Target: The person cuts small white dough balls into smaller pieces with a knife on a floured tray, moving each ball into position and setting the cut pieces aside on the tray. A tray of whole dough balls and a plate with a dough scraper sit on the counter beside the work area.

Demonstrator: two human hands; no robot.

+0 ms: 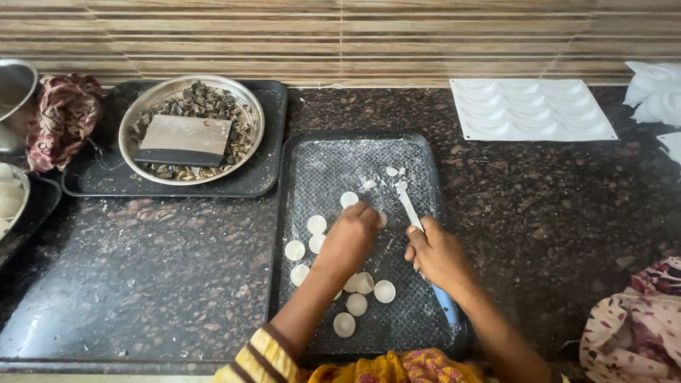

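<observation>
Low centre of frame: small white discs (357, 303) scattered on the dark mesh tray (425, 152), abt ten of them, some touching, some apart. Left hand (349, 237) w/ fingers curled down on a disc near tray centre, pinning it; can't tell if it's pinched or just pressed. Right hand (438, 254) clenched round a white scraper (409, 206) w/ blue handle, blade angled up-left, tip in the flour patch by some crumbs.

Judgement: keep the blade flat & low, slide under the disc edge rather than jab, left hand steady so the piece doesn't skid.

Room: tray rim sits close on the right of the scraper hand, so short strokes. Bare dark table left of tray, plenty of space there. Right side open too, up to patterned cloth (631, 326) at lower right.

Further back: steel plate (191, 129) w/ dark bits & a flat cutter on a second tray, upper left. White mould sheet (532, 108) upper right, by the wall.
</observation>
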